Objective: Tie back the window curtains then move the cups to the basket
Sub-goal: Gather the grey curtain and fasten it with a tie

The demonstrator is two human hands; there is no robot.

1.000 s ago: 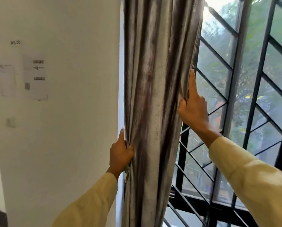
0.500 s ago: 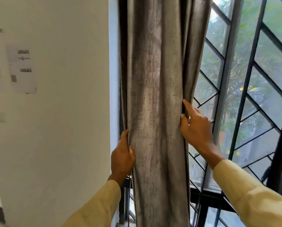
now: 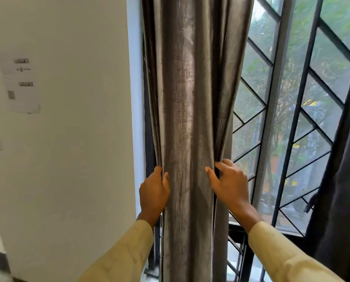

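Note:
A grey-brown curtain [image 3: 190, 119] hangs gathered into a narrow bunch at the left side of the window. My left hand [image 3: 153, 192] grips its left edge, fingers curled behind the fabric. On the bunch's right side my right hand [image 3: 229, 184] holds the folds, thumb in front and fingers curled round the back. Both hands sit at about the same height, squeezing the bunch between them. No cups, basket or tie-back are in view.
A white wall [image 3: 78, 149] with a taped paper notice [image 3: 21, 86] stands left of the curtain. The window [image 3: 292, 119] has a black diagonal metal grille. A second dark curtain [image 3: 345, 180] hangs at the right edge.
My right hand slid down the curtain's right edge from shoulder height to level with the left hand, and its fingers curled round the folds. The view shifted down and right.

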